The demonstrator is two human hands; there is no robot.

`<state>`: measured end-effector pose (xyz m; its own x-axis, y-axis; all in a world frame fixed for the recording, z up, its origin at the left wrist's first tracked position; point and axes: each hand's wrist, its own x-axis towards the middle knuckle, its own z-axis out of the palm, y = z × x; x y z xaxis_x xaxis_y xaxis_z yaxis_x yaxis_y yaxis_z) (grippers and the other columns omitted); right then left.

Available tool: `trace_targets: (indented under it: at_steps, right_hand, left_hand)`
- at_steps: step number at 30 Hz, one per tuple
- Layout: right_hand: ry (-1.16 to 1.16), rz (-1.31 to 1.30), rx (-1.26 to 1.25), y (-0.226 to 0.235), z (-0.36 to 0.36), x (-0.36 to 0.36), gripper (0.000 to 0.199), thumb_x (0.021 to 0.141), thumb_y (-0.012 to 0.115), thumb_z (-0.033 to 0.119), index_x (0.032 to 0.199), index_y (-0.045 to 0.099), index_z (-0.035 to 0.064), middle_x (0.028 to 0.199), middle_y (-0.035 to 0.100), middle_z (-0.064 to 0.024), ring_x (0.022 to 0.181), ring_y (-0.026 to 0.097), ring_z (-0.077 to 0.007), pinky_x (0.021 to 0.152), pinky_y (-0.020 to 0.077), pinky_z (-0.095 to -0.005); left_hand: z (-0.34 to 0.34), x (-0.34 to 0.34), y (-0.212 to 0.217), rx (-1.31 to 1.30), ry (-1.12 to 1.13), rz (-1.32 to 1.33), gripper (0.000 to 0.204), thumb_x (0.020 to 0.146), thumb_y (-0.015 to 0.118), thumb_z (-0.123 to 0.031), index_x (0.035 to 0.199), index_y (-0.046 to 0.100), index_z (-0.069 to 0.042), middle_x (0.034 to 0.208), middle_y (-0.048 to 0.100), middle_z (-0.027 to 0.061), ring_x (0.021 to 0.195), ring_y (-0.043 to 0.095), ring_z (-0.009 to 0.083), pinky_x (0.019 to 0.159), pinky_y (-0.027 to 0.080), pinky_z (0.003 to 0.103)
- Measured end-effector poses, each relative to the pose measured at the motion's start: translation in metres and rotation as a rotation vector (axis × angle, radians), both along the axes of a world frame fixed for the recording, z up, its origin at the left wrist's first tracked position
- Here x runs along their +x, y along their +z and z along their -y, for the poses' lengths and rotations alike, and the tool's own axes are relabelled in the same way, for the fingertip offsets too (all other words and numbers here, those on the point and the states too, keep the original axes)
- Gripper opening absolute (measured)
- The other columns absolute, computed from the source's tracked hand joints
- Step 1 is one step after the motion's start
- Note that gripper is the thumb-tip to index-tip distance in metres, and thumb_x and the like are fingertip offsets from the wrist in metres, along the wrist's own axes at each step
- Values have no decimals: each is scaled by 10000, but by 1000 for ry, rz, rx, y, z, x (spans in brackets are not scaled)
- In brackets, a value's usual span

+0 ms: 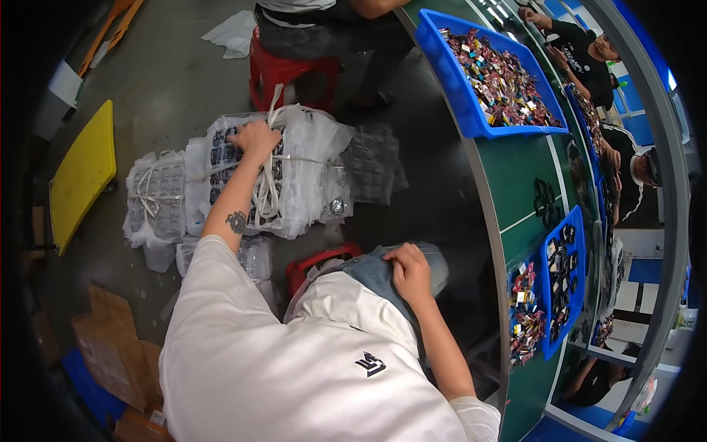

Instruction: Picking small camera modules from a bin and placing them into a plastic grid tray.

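My left hand is stretched out over a bundle of clear plastic trays on the floor, its fingers curled at the trays' upper side. Small dark parts show in the tray pockets; what the fingertips grip, if anything, is too small to make out. White string ties the bundle, and crumpled translucent plastic wrap covers its right part. My right hand rests on my thigh in blue jeans, fingers loosely bent and holding nothing.
More tied trays lie at the left. A green-topped worktable on the right carries blue bins of small colourful parts. A person sits on a red stool ahead. A yellow panel and cardboard boxes stand left.
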<state>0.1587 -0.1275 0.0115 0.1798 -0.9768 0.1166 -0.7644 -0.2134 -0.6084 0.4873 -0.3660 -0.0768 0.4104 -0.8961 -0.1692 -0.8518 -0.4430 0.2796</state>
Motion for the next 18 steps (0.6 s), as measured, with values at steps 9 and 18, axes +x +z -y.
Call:
trace_targets:
  at_steps: [9,18]
  right_hand:
    - [20,36,-40,-5,8,4,180,651,502,-94,714,626,19,652,525,-99,641,512,-269,608,423,-344]
    - [-58,22,55,-13,20,-5,163,656,510,-71,698,627,35,666,539,-88,664,529,-264,618,436,-355]
  left_hand:
    - [65,54,-43,-174,26,-123,338,662,677,-199,976,653,-75,986,655,171,939,624,370,819,512,406]
    - [69,90,-55,51,88,-161,358,649,662,-297,986,684,-179,916,678,120,887,637,339,760,508,407]
